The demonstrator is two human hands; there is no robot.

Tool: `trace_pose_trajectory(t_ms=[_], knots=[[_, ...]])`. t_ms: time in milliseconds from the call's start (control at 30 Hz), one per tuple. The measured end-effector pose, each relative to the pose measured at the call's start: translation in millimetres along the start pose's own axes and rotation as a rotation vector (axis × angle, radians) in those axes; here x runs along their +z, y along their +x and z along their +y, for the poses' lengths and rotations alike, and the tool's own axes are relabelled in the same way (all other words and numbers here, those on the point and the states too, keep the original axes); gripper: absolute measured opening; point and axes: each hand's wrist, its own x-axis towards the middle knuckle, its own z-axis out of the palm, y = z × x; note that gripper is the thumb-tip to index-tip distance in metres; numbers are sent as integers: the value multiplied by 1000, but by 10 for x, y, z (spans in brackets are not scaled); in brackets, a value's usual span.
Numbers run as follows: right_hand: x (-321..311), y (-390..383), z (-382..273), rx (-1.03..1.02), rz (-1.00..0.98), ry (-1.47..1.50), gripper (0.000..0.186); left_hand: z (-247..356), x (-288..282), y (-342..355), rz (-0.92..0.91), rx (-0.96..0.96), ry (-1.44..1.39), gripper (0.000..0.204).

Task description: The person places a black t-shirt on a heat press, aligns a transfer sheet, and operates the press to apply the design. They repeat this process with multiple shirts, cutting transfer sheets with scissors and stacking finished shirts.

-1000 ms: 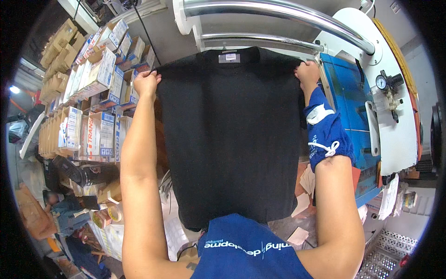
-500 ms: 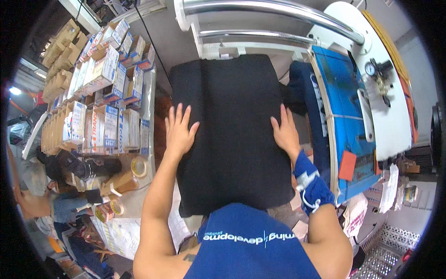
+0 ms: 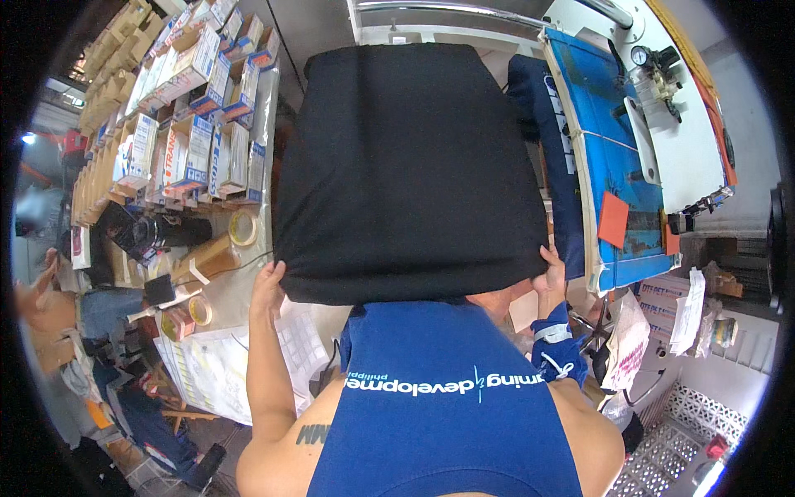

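A black cloth (image 3: 414,166), which looks like a garment, lies spread over a flat, board-like shape in front of me. Its near edge is bunched in a soft fold close to my body. My left hand (image 3: 267,288) grips the near left corner, with the thumb on top and the other fingers hidden beneath. At the near right corner, my right hand (image 3: 550,273) pinches the cloth's edge in the same way. What supports the cloth is covered by it.
On the right stands a white machine (image 3: 592,50) with a blue pad (image 3: 609,166) and a pressure gauge (image 3: 642,55). Dark blue cloth (image 3: 559,174) lies between. To the left are stacked cardboard boxes (image 3: 186,70) and tape rolls (image 3: 244,226). Another person's arm (image 3: 50,286) shows far left.
Both hands have moved from lying flat along the cloth's sides to gripping its near corners. The near edge is now lifted and folded. My view has tilted down.
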Motion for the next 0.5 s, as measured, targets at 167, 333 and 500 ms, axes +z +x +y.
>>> trace_pose_trajectory(t_ms=[167,333,500], knots=[[-142,-36,64,32,-88,6,31,-49,-301,11,85,-47,93,13],[-248,-33,164,-3,29,115,38,-19,-252,-6,-56,29,-55,21],[-252,8,222,-150,218,-180,29,-123,52,-15,46,30,-43,31]])
